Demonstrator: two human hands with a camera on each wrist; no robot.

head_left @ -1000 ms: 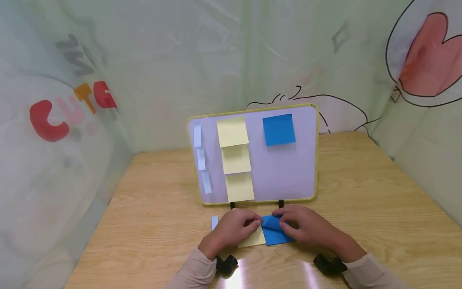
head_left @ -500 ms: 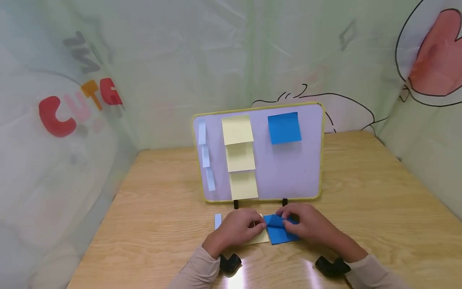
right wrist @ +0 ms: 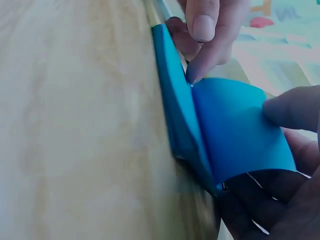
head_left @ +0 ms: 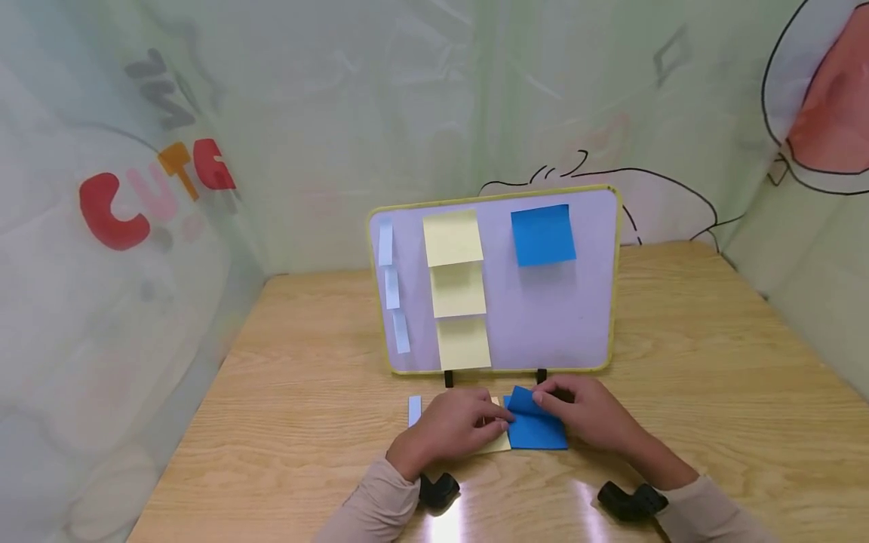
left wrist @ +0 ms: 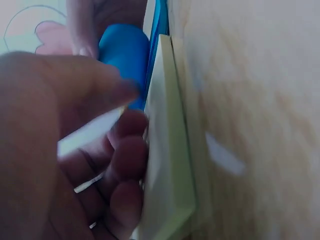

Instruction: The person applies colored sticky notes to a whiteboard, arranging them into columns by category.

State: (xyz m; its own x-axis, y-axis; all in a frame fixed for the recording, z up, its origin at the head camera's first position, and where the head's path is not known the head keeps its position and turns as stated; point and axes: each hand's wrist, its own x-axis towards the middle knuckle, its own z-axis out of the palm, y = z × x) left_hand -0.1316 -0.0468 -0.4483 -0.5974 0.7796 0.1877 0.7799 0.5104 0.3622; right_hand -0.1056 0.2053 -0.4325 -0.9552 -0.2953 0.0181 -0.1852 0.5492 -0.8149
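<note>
My right hand [head_left: 600, 415] pinches the top sticky note [head_left: 532, 400] of a blue pad between thumb and fingers. The note curls up off the blue sticky-note pad [head_left: 538, 433], its lifted part bowed in the right wrist view [right wrist: 240, 130]. My left hand [head_left: 453, 424] rests over the yellow sticky-note pad [head_left: 501, 443], hiding most of it. Its index fingertip touches the blue pad's left edge, while the other fingers bend against the yellow pad, seen side-on in the left wrist view [left wrist: 170, 150].
Behind the hands stands a whiteboard [head_left: 550, 317] with a yellow frame on black feet. Several yellow notes [head_left: 452, 237], narrow pale-blue strips [head_left: 385, 243] and a blue note [head_left: 543, 235] are stuck on it. A pale-blue strip pad [head_left: 415, 409] lies left of my left hand.
My right hand has raised the blue note's corner higher, so it stands up more from the pad. My left index finger has stretched onto the blue pad's edge. The head view has shifted slightly.
</note>
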